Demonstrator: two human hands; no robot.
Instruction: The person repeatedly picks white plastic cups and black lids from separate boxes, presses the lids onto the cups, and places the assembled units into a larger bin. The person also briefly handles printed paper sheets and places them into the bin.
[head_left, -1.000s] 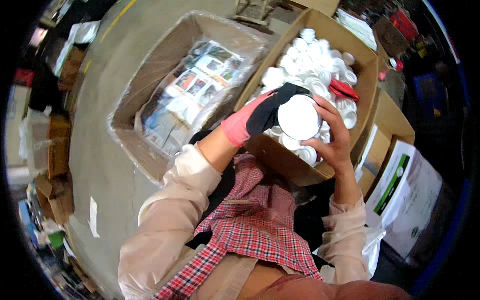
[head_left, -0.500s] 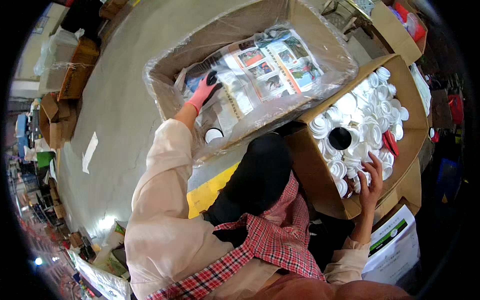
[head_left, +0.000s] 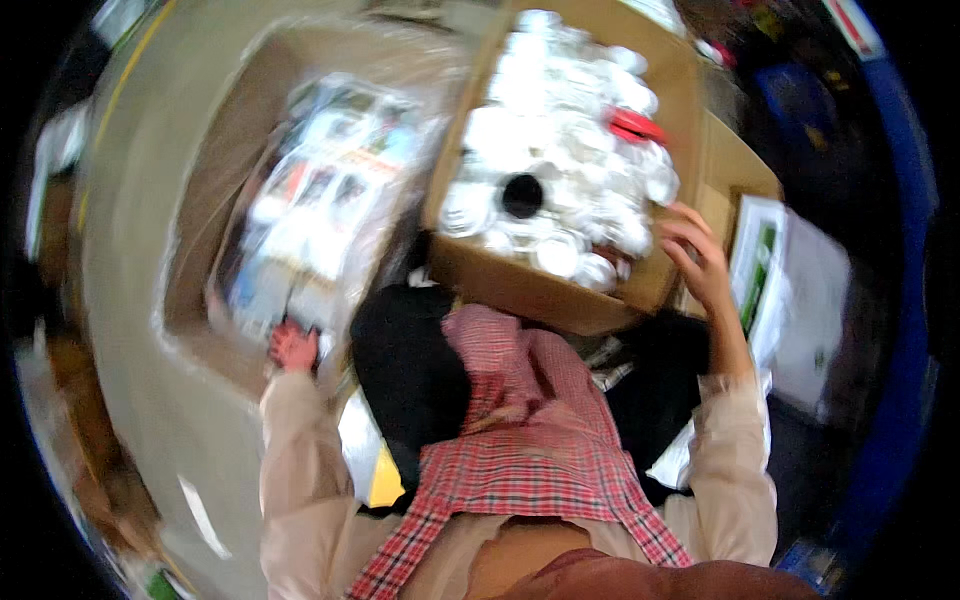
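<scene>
My left hand (head_left: 293,346), in a pink glove with dark fingertips, is at the near end of a cardboard box (head_left: 205,190) lined with clear plastic. Its fingers look spread, though blurred, and I see nothing held. Printed newspaper sheets (head_left: 335,200) cover the inside of that box. My bare right hand (head_left: 697,255) hovers by the right rim of a second cardboard box (head_left: 540,295), fingers apart and slightly bent, holding nothing. Many white round plastic lids (head_left: 560,150) fill this box. Among them lie a black disc (head_left: 522,196) and a red item (head_left: 635,125), blurred.
My knees, in black trousers (head_left: 405,380), are close to both boxes. A white printed sack or sheet (head_left: 800,290) with a green band stands right of the lids. Yellow floor marking (head_left: 386,478) shows beside my left leg, and a white strip (head_left: 203,517) lies on the floor.
My view has turned right, so both boxes appear farther left. My left hand is now at the lined box's near end. My right hand has shifted from over the lids to their box's right rim.
</scene>
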